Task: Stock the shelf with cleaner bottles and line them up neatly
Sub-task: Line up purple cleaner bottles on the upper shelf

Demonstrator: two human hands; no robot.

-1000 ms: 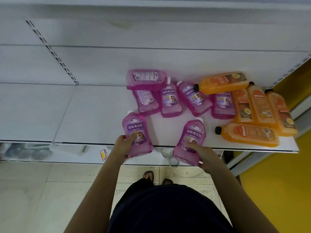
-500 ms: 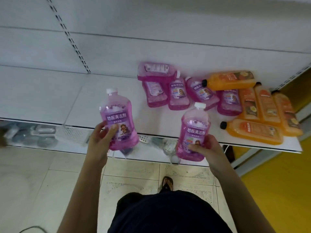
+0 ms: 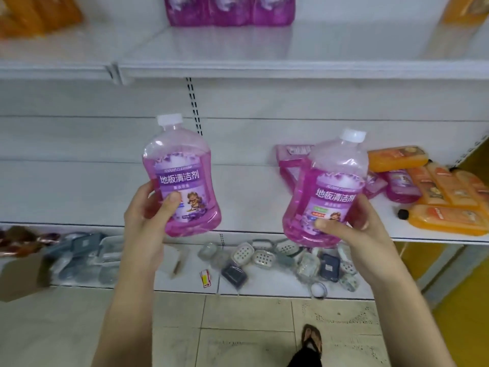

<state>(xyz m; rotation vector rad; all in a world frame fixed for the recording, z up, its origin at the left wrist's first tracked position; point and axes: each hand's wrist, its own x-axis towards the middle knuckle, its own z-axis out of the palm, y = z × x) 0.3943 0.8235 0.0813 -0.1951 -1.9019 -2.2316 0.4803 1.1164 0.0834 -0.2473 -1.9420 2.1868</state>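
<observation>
The left hand [image 3: 148, 210] is gripping one white-capped purple floor cleaner bottle [image 3: 182, 178] upright, the right hand [image 3: 352, 229] is holding another [image 3: 328, 192] tilted, both bottles hanging in front of the white shelf [image 3: 79, 197]

white middle shelf [image 3: 79, 192] has pink bottles [image 3: 291, 165] and orange bottles [image 3: 447, 197] lying flat in a heap at 3 o'clock, top shelf [image 3: 264, 49] has purple bottles [image 3: 227, 9] standing at 12

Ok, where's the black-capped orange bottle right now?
Head view, far right: the bottle lies flat at the front edge of the middle shelf, just in front of the other orange bottles.
</observation>
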